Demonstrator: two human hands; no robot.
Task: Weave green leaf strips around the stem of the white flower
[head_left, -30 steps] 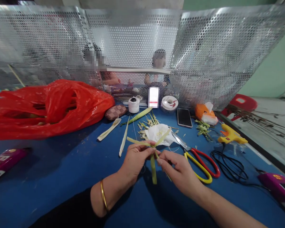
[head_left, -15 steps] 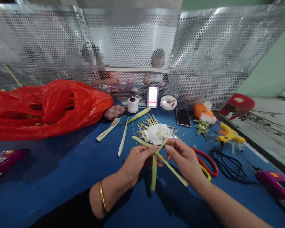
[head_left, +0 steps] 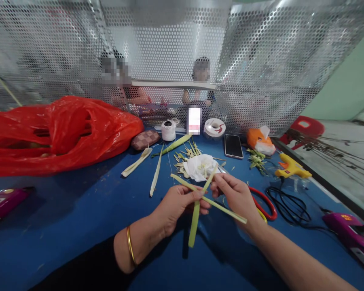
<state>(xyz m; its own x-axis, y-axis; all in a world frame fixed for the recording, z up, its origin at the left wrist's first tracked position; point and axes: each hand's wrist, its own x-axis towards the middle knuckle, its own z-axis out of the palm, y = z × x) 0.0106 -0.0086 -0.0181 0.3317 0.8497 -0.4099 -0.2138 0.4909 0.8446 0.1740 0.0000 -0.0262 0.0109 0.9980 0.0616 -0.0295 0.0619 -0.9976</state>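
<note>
Pinched between the thumb and fingers of my left hand (head_left: pixel 177 204) are pale green leaf strips (head_left: pixel 194 226), crossed so that their ends point out in several directions. My right hand (head_left: pixel 238 198) is closed beside the crossing, its fingertips by the upper right strip end; what they hold, if anything, is too small to tell. One strip end reaches out below the right fingers. A thin thread (head_left: pixel 169 161) runs from a white spool (head_left: pixel 168 131) toward my left hand. Beyond my hands, a crumpled white tissue (head_left: pixel 197 169) bears small plant bits.
Leaf trimmings (head_left: pixel 194 150) and husk pieces (head_left: pixel 136 162) lie ahead. Red-handled scissors (head_left: pixel 269 206), a yellow glue gun (head_left: pixel 293 167) with its black cord (head_left: pixel 291 210), and a phone (head_left: pixel 233 146) are to the right. A red plastic bag (head_left: pixel 60 137) fills the left. Perforated metal sheeting (head_left: pixel 176 48) stands behind.
The lower strip has swung slightly left and the lower right strip has swung up and right. My right hand has shifted slightly upward. The view has tilted down a little.
</note>
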